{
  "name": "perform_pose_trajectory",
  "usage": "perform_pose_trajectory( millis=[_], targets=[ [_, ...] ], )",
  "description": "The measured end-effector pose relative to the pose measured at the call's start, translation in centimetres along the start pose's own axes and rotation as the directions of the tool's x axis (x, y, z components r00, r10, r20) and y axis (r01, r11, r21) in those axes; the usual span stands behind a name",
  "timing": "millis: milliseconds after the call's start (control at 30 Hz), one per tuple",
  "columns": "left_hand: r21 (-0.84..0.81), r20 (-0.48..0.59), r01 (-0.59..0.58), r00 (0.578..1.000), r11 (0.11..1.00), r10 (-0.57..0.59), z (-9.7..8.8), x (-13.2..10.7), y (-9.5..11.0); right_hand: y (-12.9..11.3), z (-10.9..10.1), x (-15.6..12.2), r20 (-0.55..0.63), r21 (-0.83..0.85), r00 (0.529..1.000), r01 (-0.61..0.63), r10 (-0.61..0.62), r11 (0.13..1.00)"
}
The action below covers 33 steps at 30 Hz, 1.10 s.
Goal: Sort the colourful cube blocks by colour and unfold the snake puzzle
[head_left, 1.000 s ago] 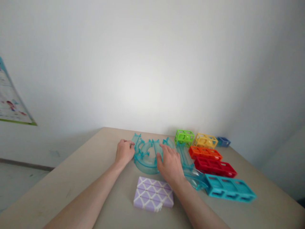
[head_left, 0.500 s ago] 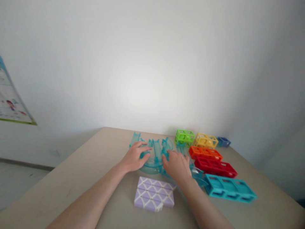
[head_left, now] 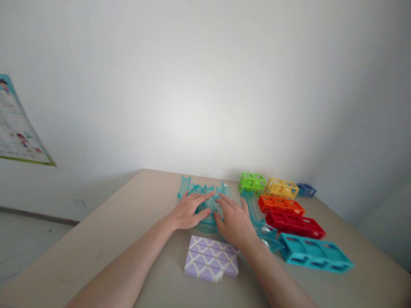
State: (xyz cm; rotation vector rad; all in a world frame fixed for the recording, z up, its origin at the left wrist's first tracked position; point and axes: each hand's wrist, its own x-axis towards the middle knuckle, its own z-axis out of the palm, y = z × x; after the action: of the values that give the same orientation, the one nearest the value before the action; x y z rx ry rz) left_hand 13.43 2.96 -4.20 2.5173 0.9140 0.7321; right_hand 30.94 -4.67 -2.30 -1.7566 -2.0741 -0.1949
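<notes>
Head view: a cluster of translucent teal pieces (head_left: 184,187) is being seen toward the back of the table (head_left: 128,222), partly covered from above.
Left hand (head_left: 188,211): the fingers are being held long and loosely spread, pointing inward over the cluster; nothing is visibly being gripped.
Right hand (head_left: 236,218): the fingers are being held apart, unclosed, over the cluster's right side; whether any piece is being pressed cannot be told.
Teal pieces: a curved piece (head_left: 207,227) is being partly hidden beneath the hands, while a straight piece (head_left: 253,207) is being shown just right of them.
Coloured frames: a green frame (head_left: 252,184), yellow frame (head_left: 281,188), blue frame (head_left: 306,190), orange frame (head_left: 281,205), red frame (head_left: 294,223) and turquoise frame (head_left: 316,252) are being left untouched.
Lilac slab (head_left: 212,259): it is being left alone between the forearms, nearer the person.
Done: the frames are being judged already arranged, each colour lying apart.
Remaining: the teal pieces are being judged unfinished; any joins are being obscured by the hands.
</notes>
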Motion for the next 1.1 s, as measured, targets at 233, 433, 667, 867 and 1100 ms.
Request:
perform_pose_trajectory(
  millis=[233,433,667,867,1100],
  targets=[
    [-0.053,-0.062,-0.018,0.998,0.998,0.015,-0.1,0.0,0.0,0.2,-0.2,0.2,-0.044,0.052,0.999,-0.023,0.026,0.998],
    [0.042,-0.211,0.021,0.977,0.999,-0.012,-0.3,5.1,1.2,1.2,-0.7,0.5,-0.178,-0.008,0.959,-0.224,0.220,0.974],
    [0.135,0.137,0.118,0.981,0.984,-0.137,1.5,13.3,2.2,1.2,-0.6,0.1,-0.180,-0.020,0.956,-0.240,0.232,0.971],
    [0.097,0.239,0.198,0.947,0.975,-0.216,3.0,14.0,2.6,2.2,-1.4,0.0,-0.289,-0.170,0.878,-0.440,0.382,0.882],
    [0.027,-0.108,0.375,0.923,0.927,-0.370,0.7,13.1,2.8,3.6,-1.1,-0.2,-0.164,-0.206,0.818,-0.575,0.551,0.792]
  ],
)
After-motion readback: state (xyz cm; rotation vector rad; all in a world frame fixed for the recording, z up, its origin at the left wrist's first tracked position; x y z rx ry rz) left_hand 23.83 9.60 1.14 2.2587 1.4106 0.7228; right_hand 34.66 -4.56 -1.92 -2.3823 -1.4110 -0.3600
